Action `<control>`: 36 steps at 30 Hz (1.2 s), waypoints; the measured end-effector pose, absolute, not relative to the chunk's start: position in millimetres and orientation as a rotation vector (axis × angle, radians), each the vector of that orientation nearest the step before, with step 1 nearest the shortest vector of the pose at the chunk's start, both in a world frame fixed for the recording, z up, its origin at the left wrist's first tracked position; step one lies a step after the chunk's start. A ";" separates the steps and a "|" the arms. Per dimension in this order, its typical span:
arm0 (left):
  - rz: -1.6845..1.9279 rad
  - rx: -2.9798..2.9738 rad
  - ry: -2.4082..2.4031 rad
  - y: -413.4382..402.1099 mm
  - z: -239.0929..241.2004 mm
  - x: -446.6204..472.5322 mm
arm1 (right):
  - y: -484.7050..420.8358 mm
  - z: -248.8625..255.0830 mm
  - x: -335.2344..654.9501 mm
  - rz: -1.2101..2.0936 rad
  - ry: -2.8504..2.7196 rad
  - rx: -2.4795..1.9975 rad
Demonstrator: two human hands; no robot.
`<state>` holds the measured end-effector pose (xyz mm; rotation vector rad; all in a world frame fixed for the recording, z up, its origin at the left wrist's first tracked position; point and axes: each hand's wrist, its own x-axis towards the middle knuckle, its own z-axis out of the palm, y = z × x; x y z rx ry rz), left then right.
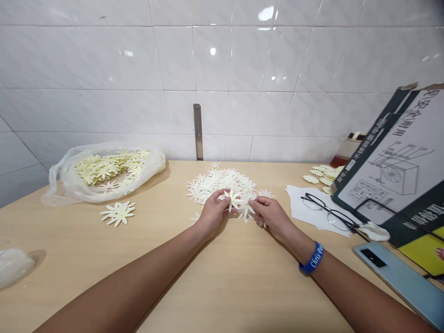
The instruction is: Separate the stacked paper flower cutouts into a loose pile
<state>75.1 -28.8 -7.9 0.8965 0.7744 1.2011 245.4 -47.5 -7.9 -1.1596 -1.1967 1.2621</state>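
Note:
My left hand (215,208) pinches a cream flower cutout (234,200) with narrow petals between thumb and fingers. Just right of it, my right hand (272,213) grips a second, paler flower cutout (246,211) by a petal. The two cutouts are close together, and whether they touch I cannot tell. Directly behind both hands lies a loose pile of similar flower cutouts (222,181) on the table. A few more flower cutouts (118,213) lie together to the left. A blue wristband (313,259) circles my right wrist.
At the left, an open clear plastic bag (156,165) contains many flower cutouts. Lower left is a whitish bundle (14,266). On the right are white paper (294,203), black-framed glasses (324,210), a light blue phone (398,282), scalloped cutouts (324,173) and a leaning printed box (391,171).

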 end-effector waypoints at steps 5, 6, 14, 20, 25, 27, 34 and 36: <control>1.185 0.906 0.750 -30.2 -6.3 75.3 | -48.4 -7.0 246.8 1.345 -1.134 -1.144; 1.181 0.918 0.756 -30.5 -6.2 75.3 | -49.0 -6.5 246.6 1.360 -1.136 -1.135; 1.176 0.969 0.829 -29.8 -10.0 77.1 | -48.2 -12.1 245.2 1.366 -1.164 -1.083; 1.152 1.029 0.873 -30.5 -8.4 76.1 | -47.8 -12.4 245.9 1.298 -1.198 -1.155; 1.107 1.101 0.771 -35.6 -4.5 78.0 | -50.4 -8.6 244.1 1.285 -1.217 -1.162; 1.066 1.146 0.755 -38.0 -3.6 78.7 | -51.2 -7.6 243.3 1.304 -1.217 -1.156; 0.948 1.395 0.861 -42.1 -3.4 76.4 | -53.9 -4.2 239.9 1.314 -1.299 -1.133; 0.979 1.435 0.901 -42.4 -3.1 76.4 | -53.7 -3.6 239.7 1.295 -1.313 -1.135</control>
